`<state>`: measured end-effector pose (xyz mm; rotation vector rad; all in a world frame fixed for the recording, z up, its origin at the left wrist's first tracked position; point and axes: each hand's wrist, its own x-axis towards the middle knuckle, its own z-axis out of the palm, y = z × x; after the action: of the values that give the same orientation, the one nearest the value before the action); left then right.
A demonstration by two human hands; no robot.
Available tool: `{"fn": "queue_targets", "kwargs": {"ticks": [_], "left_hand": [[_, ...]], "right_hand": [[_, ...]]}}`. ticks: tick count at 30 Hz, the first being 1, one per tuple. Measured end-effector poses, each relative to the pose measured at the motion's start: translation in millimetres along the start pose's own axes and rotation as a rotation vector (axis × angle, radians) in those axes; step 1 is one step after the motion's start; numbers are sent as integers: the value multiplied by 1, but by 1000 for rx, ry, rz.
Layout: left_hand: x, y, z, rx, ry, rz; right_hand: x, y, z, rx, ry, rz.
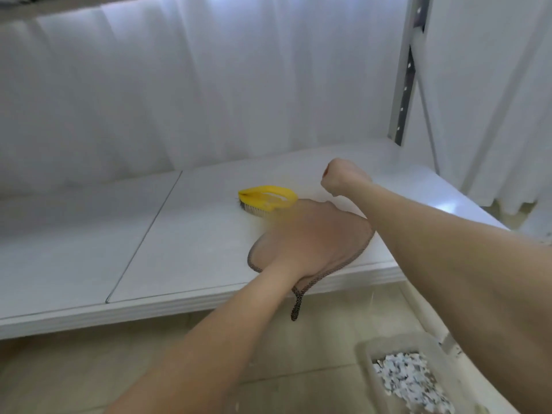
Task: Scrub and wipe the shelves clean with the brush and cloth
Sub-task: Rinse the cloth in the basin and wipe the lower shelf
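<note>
While the left hand, grip too blurred to tell, rests on the cloth beside the brush, the right hand makes an empty fist right of the brush; a tub well nearer holds white chips.

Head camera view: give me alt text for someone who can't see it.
A person's left hand rests, blurred, on a tan cloth on a white shelf, with a yellow scrub brush lying just beyond it. The right hand is a fist farther back over the shelf; a bin of white scraps sits on the floor.
</note>
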<state>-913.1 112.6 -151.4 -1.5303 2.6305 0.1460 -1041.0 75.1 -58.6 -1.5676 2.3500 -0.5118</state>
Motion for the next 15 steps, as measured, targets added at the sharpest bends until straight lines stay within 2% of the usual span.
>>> {"fn": "queue_targets", "kwargs": {"ticks": [2, 5, 7, 10, 13, 15], "left_hand": [[-7, 36, -7, -44, -24, 15], [-27, 96, -21, -95, -45, 158], [-41, 113, -29, -219, -61, 125], [-48, 101, -35, -233, -29, 106], [-40, 62, -21, 6, 16, 229], [-39, 23, -12, 109, -4, 167]], "right_hand": [[-3, 6, -4, -5, 8, -19], [-9, 11, -5, -2, 39, -55], [-15, 13, 0, -4, 40, -63], [-24, 15, 10, 12, 9, -60], [-34, 10, 20, 62, -33, -74], [-40, 5, 26, 91, -46, -93]]}}
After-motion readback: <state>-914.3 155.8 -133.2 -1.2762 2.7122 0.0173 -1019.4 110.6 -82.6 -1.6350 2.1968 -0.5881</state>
